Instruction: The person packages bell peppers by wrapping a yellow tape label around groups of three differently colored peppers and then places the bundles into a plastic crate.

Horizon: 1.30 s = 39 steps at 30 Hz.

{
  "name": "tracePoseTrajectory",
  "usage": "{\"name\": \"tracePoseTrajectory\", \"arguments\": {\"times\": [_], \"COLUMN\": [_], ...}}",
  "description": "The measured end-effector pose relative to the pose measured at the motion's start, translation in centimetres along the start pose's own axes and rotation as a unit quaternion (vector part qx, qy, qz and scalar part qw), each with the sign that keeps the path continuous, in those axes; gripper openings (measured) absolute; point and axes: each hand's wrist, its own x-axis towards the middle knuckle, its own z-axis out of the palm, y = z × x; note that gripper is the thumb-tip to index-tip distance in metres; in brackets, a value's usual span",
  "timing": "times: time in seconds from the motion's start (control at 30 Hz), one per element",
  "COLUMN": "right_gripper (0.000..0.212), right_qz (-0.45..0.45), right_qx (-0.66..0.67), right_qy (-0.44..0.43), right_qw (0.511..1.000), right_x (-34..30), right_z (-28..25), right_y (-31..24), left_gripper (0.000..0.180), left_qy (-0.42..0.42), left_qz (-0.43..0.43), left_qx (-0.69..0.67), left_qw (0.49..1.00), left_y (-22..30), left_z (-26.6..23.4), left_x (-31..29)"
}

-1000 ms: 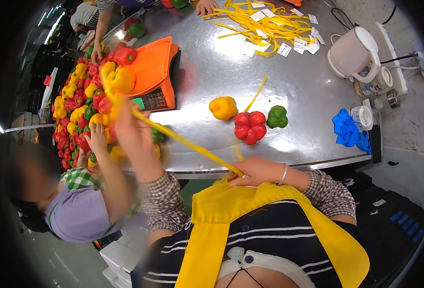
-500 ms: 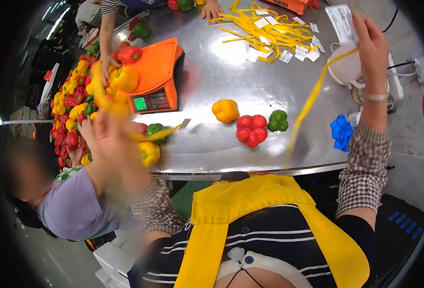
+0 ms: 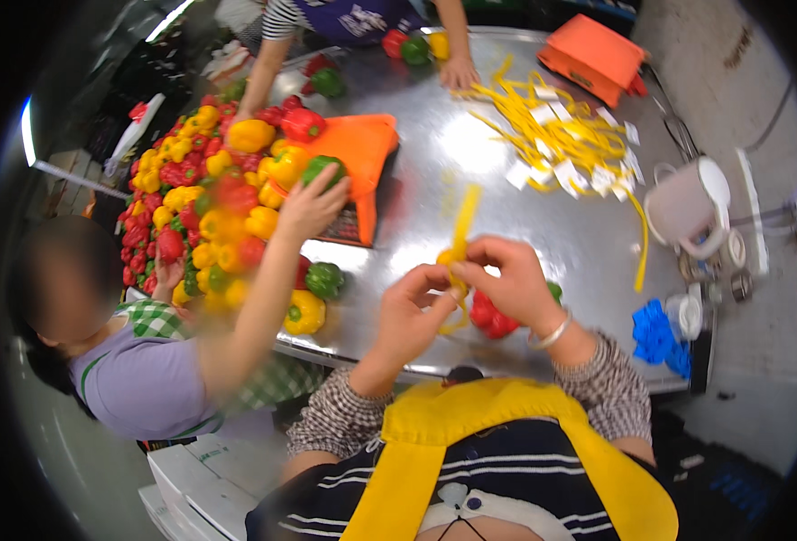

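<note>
Pinches yellow strap (image 3: 466, 216) in left grip (image 3: 409, 314) and right grip (image 3: 514, 278), stretching near to far, left of red pepper (image 3: 491, 317).

Yellow strap (image 3: 465, 221), brown checked sleeves (image 3: 333, 417)

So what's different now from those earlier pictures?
The left hand and right hand swung inward and now meet, pinching a yellow strip. A co-worker's hand went rightward from the pepper pile to a green pepper at the orange scale. Another strip, apparently let go, trails from the tangle. The blue bundle and kettle stayed put.
</note>
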Motion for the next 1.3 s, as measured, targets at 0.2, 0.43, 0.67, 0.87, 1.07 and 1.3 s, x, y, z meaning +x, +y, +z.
{"name": "tracePoseTrajectory", "arguments": {"times": [0.2, 0.43, 0.67, 0.87, 1.07, 1.3], "right_gripper": [0.012, 0.006, 0.014, 0.011, 0.013, 0.008], "right_qz": [-0.057, -0.134, 0.070, 0.088, -0.015, 0.012], "right_qx": [-0.135, -0.040, 0.471, 0.211, 0.077, 0.464], "right_qy": [-0.029, 0.040, 0.069, -0.018, 0.099, -0.136], "right_qw": [0.989, 0.989, 0.877, 0.973, 0.992, 0.875], "right_x": [-1.4, -2.0, -3.0, -4.0, -1.7, -2.0], "right_z": [0.4, 0.8, 1.6, 1.1, -1.4, -1.9], "right_y": [0.4, -1.1, -1.5, -0.4, -0.4, -0.9], "left_gripper": [0.035, 0.014, 0.014, 0.013, 0.014, 0.003], "left_qy": [0.090, 0.102, 0.155, 0.066, -0.041, 0.100], "left_qz": [0.077, 0.006, 0.053, 0.128, 0.143, 0.133], "left_qx": [0.055, -0.186, -0.151, -0.409, 0.003, -0.043], "left_qw": [0.991, 0.977, 0.975, 0.901, 0.989, 0.985], "left_y": [-1.4, 1.0, -0.5, 2.4, 5.9, 2.2], "left_z": [0.2, 1.1, 2.1, 0.2, 1.1, -1.6], "left_x": [1.3, 0.8, 1.8, 2.3, -0.3, 2.2]}}
